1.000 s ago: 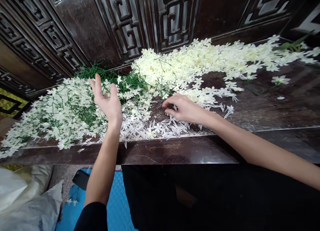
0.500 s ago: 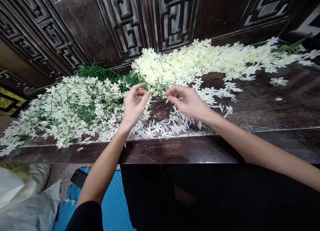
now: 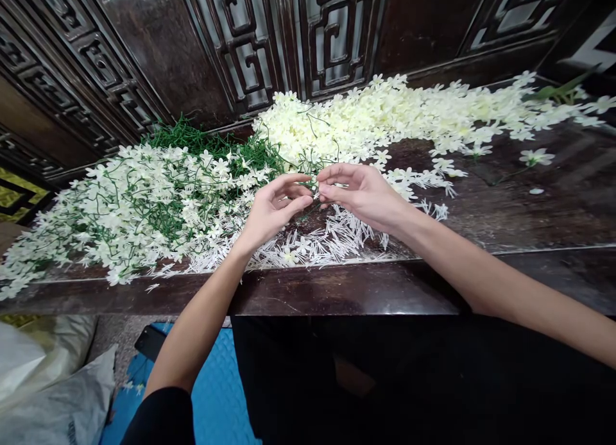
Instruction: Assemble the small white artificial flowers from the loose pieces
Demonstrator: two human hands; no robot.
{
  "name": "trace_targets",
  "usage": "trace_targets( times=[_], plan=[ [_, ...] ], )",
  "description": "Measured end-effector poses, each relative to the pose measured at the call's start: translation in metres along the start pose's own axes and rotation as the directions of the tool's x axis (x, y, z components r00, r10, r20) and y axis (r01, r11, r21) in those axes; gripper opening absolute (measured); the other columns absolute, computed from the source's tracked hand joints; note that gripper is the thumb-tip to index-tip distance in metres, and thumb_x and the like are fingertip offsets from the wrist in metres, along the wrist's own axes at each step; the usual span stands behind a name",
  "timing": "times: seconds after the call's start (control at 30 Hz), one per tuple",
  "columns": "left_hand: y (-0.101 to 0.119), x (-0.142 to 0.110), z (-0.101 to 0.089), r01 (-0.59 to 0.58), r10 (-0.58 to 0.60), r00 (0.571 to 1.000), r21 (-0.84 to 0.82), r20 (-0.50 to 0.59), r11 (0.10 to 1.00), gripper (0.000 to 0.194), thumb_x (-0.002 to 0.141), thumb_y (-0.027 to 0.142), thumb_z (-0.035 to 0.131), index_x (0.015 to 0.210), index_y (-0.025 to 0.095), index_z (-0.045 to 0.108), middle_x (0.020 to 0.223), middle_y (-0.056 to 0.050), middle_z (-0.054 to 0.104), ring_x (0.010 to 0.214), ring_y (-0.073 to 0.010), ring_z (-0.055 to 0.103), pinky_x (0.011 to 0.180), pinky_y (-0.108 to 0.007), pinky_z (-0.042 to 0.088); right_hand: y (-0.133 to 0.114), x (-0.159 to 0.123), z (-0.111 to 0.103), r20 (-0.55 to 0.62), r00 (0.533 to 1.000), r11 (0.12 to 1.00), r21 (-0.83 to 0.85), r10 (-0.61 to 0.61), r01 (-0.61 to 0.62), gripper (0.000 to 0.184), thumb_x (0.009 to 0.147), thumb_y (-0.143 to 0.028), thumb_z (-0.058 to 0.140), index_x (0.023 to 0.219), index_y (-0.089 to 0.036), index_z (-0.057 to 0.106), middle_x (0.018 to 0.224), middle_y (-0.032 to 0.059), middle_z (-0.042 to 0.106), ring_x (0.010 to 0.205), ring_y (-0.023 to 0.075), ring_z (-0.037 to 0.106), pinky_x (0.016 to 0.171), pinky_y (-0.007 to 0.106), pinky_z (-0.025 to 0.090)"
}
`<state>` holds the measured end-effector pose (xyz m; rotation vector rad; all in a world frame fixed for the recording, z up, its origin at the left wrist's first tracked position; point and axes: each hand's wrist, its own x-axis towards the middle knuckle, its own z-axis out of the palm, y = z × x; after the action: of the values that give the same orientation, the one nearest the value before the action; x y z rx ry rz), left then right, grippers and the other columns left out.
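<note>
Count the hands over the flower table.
2: the left hand and the right hand, fingertips meeting over the white stamen pieces, between the stemmed flowers and loose petals.

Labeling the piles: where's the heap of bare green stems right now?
In the head view the green stems lie at the back left of the dark table, against the carved panel, between the two white flower heaps and left of both hands.

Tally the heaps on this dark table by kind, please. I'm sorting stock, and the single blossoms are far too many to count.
Heap of white flowers on green stems: 1
Heap of loose cream blossoms: 1
Spread of thin white plastic pieces: 1
Total: 3
</note>
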<state>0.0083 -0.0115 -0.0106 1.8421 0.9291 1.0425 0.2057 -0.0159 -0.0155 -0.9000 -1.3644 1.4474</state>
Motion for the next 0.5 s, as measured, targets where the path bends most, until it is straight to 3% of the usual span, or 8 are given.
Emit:
trace_targets(
  times=[0.17, 0.27, 0.5],
  plan=[
    [0.0015, -0.0014, 0.0002, -0.008, 0.009, 1.000, -0.015, 0.023, 1.000, 0.031, 0.074, 0.022, 0.077, 0.103, 0.022, 0.068, 0.100, -0.004, 0.074, 0.084, -0.0158, 0.073, 0.084, -0.032, 0.062, -0.0002, -0.0008, 0.0011, 0.044, 0.999, 0.999, -0.047, 0.005, -0.003, 0.016, 0.075, -0.025, 0.078, 0.087, -0.019, 0.070, 0.097, 0.0052, 0.067, 0.090, 0.0191, 0.064, 0.092, 0.047, 0.053],
    [0.0006, -0.0015, -0.0009, 0.012, -0.012, 1.000, 0.009, 0.010, 1.000, 0.031, 0.074, 0.023, 0.077, 0.103, 0.021, 0.066, 0.091, -0.003, 0.074, 0.082, -0.0159, 0.073, 0.082, -0.032, 0.063, -0.0015, -0.0009, 0.0014, 0.033, 0.999, 0.999, -0.033, 0.003, -0.002, 0.019, 0.073, -0.025, 0.079, 0.089, -0.019, 0.069, 0.100, 0.0054, 0.066, 0.086, 0.0183, 0.065, 0.090, 0.046, 0.056],
    [-0.0051, 0.0025, -0.0075, 0.065, -0.079, 0.977, -0.075, -0.196, 0.995, 0.026, 0.074, 0.023, 0.076, 0.095, 0.019, 0.060, 0.084, -0.004, 0.069, 0.078, -0.0166, 0.072, 0.081, -0.035, 0.063, -0.0025, -0.0007, 0.0009, -0.217, 0.973, 0.994, -0.088, -0.080, 0.062, 0.020, 0.075, -0.024, 0.075, 0.092, -0.020, 0.065, 0.097, 0.0059, 0.066, 0.082, 0.0194, 0.067, 0.086, 0.044, 0.060]
  ],
)
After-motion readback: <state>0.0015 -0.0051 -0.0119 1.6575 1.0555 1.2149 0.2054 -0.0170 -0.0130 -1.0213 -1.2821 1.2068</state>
